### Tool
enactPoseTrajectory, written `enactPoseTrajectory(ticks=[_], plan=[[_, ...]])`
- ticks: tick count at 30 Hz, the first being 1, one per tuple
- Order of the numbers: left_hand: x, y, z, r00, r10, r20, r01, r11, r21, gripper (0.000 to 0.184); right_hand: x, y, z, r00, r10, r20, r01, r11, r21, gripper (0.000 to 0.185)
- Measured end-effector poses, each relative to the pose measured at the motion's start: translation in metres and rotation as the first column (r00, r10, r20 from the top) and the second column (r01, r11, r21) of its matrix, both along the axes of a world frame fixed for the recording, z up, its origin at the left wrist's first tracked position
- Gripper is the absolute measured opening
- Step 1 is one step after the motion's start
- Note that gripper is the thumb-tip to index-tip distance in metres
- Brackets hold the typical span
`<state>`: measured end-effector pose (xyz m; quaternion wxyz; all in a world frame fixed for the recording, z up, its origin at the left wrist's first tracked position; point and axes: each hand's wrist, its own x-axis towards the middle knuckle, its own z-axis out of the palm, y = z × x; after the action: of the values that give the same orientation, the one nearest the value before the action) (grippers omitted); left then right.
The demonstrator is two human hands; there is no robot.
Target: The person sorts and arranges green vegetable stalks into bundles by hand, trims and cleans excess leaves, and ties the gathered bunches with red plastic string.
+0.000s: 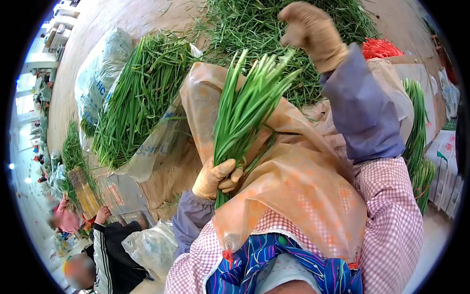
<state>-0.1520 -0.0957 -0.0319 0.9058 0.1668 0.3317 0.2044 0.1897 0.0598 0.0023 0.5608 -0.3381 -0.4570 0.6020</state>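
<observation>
My left hand, in a tan work glove, is closed around the lower part of a bunch of garlic chives. The bunch tilts up and to the right, its pale stem ends at the top and fanned apart. My right hand, also gloved, is raised at the upper right, away from the bunch. Its bent fingers and thumb are apart with nothing visible between them, slightly blurred. Under the bunch, a translucent orange-tinted plastic apron covers my lap.
A heap of loose green leaves lies ahead. Many chives rest on plastic at the left, beside a stuffed plastic bag. Red ties and tied bundles are at the right. Another person sits at the lower left.
</observation>
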Motion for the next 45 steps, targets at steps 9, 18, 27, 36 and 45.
enactPoseTrajectory(ticks=[9,18,27,36,45], plan=[[0.000,0.004,-0.001,0.970,0.134,0.204,-0.105,0.984,-0.147,0.042,0.054,-0.059,-0.065,0.960,-0.052,0.275,0.165,0.898,-0.409,0.058],[0.010,0.007,-0.004,0.929,0.095,0.359,-0.074,0.995,-0.074,0.067,-0.035,-0.066,-0.108,0.821,0.182,-0.542,-0.423,0.831,-0.362,0.054],[0.007,0.001,-0.012,0.884,0.159,0.440,-0.123,0.986,-0.109,0.073,0.011,-0.024,-0.081,0.688,-0.401,-0.605,0.142,0.892,-0.430,0.004],[0.025,0.020,0.014,0.979,0.103,0.176,-0.113,0.993,0.045,0.054,-0.043,-0.081,-0.077,0.861,0.228,-0.455,-0.392,0.867,-0.307,0.070],[0.025,0.015,0.044,0.453,0.385,-0.804,0.677,0.438,0.591,0.073,-0.069,-0.088,-0.074,0.737,0.143,-0.661,-0.341,0.922,-0.182,0.103]])
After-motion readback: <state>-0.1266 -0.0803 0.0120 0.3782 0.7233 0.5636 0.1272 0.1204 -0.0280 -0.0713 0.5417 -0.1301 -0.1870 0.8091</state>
